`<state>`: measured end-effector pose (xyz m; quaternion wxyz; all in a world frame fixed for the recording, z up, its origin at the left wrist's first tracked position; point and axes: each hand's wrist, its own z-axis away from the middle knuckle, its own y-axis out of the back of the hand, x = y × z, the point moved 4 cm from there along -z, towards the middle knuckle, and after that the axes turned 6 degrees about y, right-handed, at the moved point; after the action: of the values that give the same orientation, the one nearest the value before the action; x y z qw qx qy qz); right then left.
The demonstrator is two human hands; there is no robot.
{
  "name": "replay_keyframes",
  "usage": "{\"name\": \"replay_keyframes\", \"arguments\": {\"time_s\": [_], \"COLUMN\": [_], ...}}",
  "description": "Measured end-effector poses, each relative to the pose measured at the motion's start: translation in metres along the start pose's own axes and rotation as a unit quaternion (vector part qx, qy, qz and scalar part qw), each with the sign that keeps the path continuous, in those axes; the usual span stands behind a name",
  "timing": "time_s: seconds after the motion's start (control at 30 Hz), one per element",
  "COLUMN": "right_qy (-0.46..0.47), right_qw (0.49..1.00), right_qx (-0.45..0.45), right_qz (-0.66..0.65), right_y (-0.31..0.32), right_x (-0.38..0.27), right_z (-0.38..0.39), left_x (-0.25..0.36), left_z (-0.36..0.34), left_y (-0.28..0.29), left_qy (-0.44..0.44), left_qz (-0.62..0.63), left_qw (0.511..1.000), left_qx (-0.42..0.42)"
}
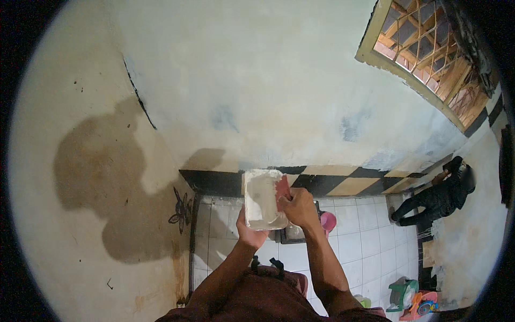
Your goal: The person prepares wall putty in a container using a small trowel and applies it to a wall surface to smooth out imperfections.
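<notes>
My left hand holds up a shallow rectangular white tub, gripping its lower left side from below. Whitish paste coats the inside and rim of the tub. In my right hand is a red putty scraper, its blade against the tub's right inner side. The fingers are wrapped round the scraper's grip, which they mostly hide. Some of my left fingers are out of sight beneath the tub.
A patchy wall stands ahead, with a black-and-beige checkered band low down. A barred window is at upper right. On the tiled floor are a pink bowl and a green stool. A person in dark clothes is at right.
</notes>
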<state>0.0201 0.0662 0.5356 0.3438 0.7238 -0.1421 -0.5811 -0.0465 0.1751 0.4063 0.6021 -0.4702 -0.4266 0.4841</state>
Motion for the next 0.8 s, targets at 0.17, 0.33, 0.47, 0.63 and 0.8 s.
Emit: {"name": "replay_keyframes", "arguments": {"time_s": [0.17, 0.33, 0.47, 0.63, 0.8], "right_qy": [0.018, 0.025, -0.015, 0.048, 0.042], "right_qw": [0.999, 0.999, 0.999, 0.995, 0.995], "right_qx": [-0.041, -0.015, 0.018, 0.024, 0.031], "right_qz": [-0.016, -0.014, 0.025, 0.083, 0.09], "right_y": [-0.005, 0.0, 0.017, 0.002, 0.013], "right_x": [-0.015, 0.009, 0.007, 0.003, -0.015], "right_z": [0.001, 0.002, -0.001, 0.0, -0.002], "left_x": [-0.002, 0.0, -0.001, -0.002, -0.002], "left_z": [0.002, 0.004, 0.009, -0.002, -0.003], "left_y": [0.018, 0.007, -0.001, 0.018, 0.019], "left_qy": [-0.029, -0.034, -0.027, -0.047, -0.069], "left_qz": [-0.03, -0.059, -0.043, -0.059, -0.059], "left_qw": [0.999, 0.995, 0.996, 0.996, 0.994], "left_qx": [0.03, 0.066, 0.068, 0.057, 0.061]}}
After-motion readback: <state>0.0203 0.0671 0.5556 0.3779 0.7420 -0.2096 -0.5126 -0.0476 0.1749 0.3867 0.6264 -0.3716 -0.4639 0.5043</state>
